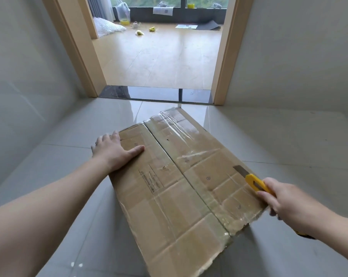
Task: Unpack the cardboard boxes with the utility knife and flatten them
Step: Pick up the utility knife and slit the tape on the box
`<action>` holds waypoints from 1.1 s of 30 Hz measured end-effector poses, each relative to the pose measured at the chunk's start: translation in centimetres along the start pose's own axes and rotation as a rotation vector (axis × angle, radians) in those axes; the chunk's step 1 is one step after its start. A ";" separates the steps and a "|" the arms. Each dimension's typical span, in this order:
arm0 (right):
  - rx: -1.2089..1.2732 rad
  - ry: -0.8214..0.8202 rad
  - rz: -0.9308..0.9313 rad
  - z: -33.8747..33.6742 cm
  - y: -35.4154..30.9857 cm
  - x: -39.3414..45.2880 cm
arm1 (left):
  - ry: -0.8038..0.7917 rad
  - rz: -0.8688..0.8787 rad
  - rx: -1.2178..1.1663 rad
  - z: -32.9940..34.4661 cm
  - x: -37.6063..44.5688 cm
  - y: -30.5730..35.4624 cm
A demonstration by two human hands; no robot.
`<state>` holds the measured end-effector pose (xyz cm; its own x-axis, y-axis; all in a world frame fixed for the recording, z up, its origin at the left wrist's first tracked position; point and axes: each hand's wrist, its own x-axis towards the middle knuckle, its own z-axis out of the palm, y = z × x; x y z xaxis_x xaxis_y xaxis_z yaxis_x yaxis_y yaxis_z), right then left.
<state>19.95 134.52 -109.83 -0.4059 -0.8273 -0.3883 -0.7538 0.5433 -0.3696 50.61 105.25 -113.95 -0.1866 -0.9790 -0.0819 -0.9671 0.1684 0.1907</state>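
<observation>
The box lies on the tiled floor below the doorway, taped and creased, seam shut. The left hand presses it flat-fingered; should it skid, the bared blade could jump. The right hand grips the yellow knife over its right edge.

Flattened brown cardboard box: matt, creased, striped with glossy clear tape. Yellow plastic utility knife with dull grey metal blade. Glossy pale grey floor tiles.
</observation>
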 end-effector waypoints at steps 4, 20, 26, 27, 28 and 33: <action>-0.020 -0.110 0.044 -2.6 0.2 -2.3 | 0.012 0.022 0.047 0.3 -5.5 -0.6; 0.009 0.086 -0.337 3.4 -17.7 3.3 | 0.025 0.055 -0.376 -0.2 -4.4 2.3; -0.049 0.100 -0.307 4.1 -19.5 5.3 | 0.048 0.022 -0.359 0.0 -3.5 3.1; -0.066 0.100 -0.309 4.1 -19.6 5.4 | 0.054 0.013 -0.352 0.0 -3.5 3.1; -0.078 0.099 -0.313 4.1 -19.6 5.4 | 0.057 0.007 -0.341 0.0 -3.5 3.2; -0.096 0.090 -0.328 4.3 -19.6 5.5 | 0.064 -0.008 -0.323 0.1 -3.2 3.5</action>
<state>34.68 119.91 -108.33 -0.1746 -0.9671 -0.1849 -0.8952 0.2341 -0.3792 47.83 109.02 -113.08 -0.1579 -0.9871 -0.0253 -0.8617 0.1253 0.4917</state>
